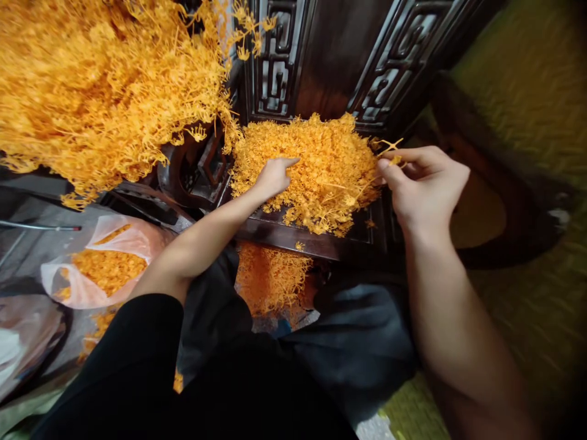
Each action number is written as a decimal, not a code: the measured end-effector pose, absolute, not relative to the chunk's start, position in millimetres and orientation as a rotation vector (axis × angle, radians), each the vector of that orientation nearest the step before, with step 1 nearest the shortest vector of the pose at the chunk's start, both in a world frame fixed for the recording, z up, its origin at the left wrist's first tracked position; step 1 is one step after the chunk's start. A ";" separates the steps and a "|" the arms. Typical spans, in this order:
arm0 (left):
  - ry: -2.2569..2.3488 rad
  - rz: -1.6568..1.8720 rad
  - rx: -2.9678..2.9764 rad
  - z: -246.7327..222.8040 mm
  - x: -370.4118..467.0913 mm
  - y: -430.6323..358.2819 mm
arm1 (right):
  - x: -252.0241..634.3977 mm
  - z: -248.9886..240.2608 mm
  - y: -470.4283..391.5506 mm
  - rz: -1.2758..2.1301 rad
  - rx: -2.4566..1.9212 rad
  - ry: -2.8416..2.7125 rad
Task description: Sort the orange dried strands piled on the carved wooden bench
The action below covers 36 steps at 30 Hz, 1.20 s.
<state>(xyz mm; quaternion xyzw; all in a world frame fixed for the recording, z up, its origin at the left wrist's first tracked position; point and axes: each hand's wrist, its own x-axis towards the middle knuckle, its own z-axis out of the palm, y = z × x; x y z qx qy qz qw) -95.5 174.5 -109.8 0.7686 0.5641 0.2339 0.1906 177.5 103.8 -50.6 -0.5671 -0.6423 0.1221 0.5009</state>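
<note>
A small, spindly orange-yellow piece, plastic-looking and pronged, is at the right edge of a loose, tangled heap of similar orange-yellow pieces; the right hand pinches it between thumb and forefinger; the heap lies on a dark, polished wooden surface; the likely trouble is snagging, since prongs could hook neighbouring pieces and drag a clump over the front edge; so slight a pinch could also slip if a prong catches; the right forearm rises from the lower right, fingertips pointing left; the left hand reaches to the heap, forefinger extended, other fingers folded, and whether they hold anything I cannot tell; farther left are a larger orange-yellow heap and a translucent white plastic bag
</note>
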 end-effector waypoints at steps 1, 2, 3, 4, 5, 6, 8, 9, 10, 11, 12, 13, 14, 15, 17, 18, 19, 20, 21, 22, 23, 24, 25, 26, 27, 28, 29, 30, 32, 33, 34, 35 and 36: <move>1.551 0.671 2.166 -107.1 -93.5 172.4 | 175.9 -50.1 103.5 0.310 -1.322 -1.520; 1.513 0.705 2.156 -102.5 -90.3 168.7 | 173.3 -49.4 102.2 0.330 -1.268 -1.493; 1.465 0.753 2.133 -96.2 -85.7 163.3 | 169.6 -48.3 100.2 0.349 -1.229 -1.471; 1.399 0.806 2.105 -88.5 -80.0 156.3 | 165.2 -47.1 97.7 0.381 -1.219 -1.476; 1.308 0.855 2.073 -80.1 -73.7 148.0 | 160.3 -45.6 95.0 0.412 -1.218 -1.489; 1.190 0.874 2.053 -71.7 -67.2 138.8 | 155.3 -43.9 92.3 0.443 -1.219 -1.512; 0.974 0.847 2.055 -57.5 -56.1 120.1 | 146.6 -39.9 88.1 0.497 -1.206 -1.562; 0.917 0.810 2.075 -52.6 -52.4 112.1 | 143.6 -37.6 86.9 0.514 -1.196 -1.584; 0.903 0.778 2.103 -49.5 -50.2 105.6 | 141.8 -35.2 86.1 0.520 -1.187 -1.594; 0.915 0.750 2.132 -48.1 -49.4 101.0 | 141.1 -32.9 85.8 0.527 -1.181 -1.594; 0.939 0.730 2.153 -47.9 -49.7 98.3 | 141.5 -30.6 85.9 0.531 -1.171 -1.578; 0.964 0.723 2.158 -48.6 -50.9 97.2 | 142.6 -28.7 86.1 0.532 -1.159 -1.551; 0.981 0.726 2.145 -49.6 -52.4 97.3 | 144.3 -27.2 86.6 0.536 -1.154 -1.528; 0.985 0.734 2.114 -50.7 -53.9 97.9 | 146.0 -26.2 87.1 0.538 -1.160 -1.515; 1.002 0.778 2.009 -52.2 -55.9 99.0 | 148.4 -25.5 87.8 0.541 -1.196 -1.545; 1.025 0.809 1.948 -52.4 -56.1 98.9 | 148.5 -25.9 88.0 0.546 -1.215 -1.593; 1.056 0.845 1.894 -52.2 -55.9 98.1 | 147.8 -26.6 88.0 0.558 -1.226 -1.659; 1.086 0.882 1.853 -51.8 -55.4 96.9 | 146.3 -27.8 88.0 0.571 -1.224 -1.720; 1.107 0.915 1.830 -51.2 -55.0 95.5 | 144.4 -29.1 87.9 0.590 -1.218 -1.777; 1.114 0.941 1.825 -50.3 -54.8 94.1 | 142.3 -30.6 88.0 0.617 -1.219 -1.822; 1.109 0.953 1.831 -49.2 -55.2 93.2 | 140.4 -32.0 88.2 0.645 -1.225 -1.850; 1.095 0.944 1.842 -47.8 -56.2 92.9 | 138.9 -33.2 88.7 0.671 -1.235 -1.858; 1.077 0.914 1.854 -46.0 -57.9 93.5 | 138.1 -34.2 89.3 0.695 -1.243 -1.853; 1.059 0.871 1.862 -43.9 -60.4 94.8 | 137.8 -34.8 90.0 0.711 -1.249 -1.841; 1.041 0.821 1.865 -41.6 -63.5 96.7 | 138.1 -35.1 90.6 0.717 -1.254 -1.825; 1.023 0.770 1.864 -39.0 -67.0 99.1 | 138.8 -35.2 91.2 0.715 -1.257 -1.807; 1.006 0.727 1.862 -36.4 -70.7 101.7 | 139.8 -35.2 91.7 0.706 -1.259 -1.788; 0.993 0.698 1.859 -33.7 -74.3 104.2 | 140.9 -35.2 92.0 0.697 -1.259 -1.771; 0.989 0.681 1.866 -28.7 -80.4 107.9 | 143.5 -35.9 92.8 0.685 -1.256 -1.750; 1.002 0.693 1.882 -26.5 -82.6 108.8 | 145.0 -36.6 93.3 0.682 -1.254 -1.752; 1.020 0.716 1.904 -24.6 -84.2 109.0 | 146.6 -37.3 93.9 0.677 -1.252 -1.768; 1.040 0.743 1.926 -23.0 -85.2 108.6 | 148.2 -37.8 94.6 0.661 -1.251 -1.798; 1.061 0.769 1.946 -21.8 -85.8 107.8 | 149.7 -37.5 95.0 0.623 -1.253 -1.834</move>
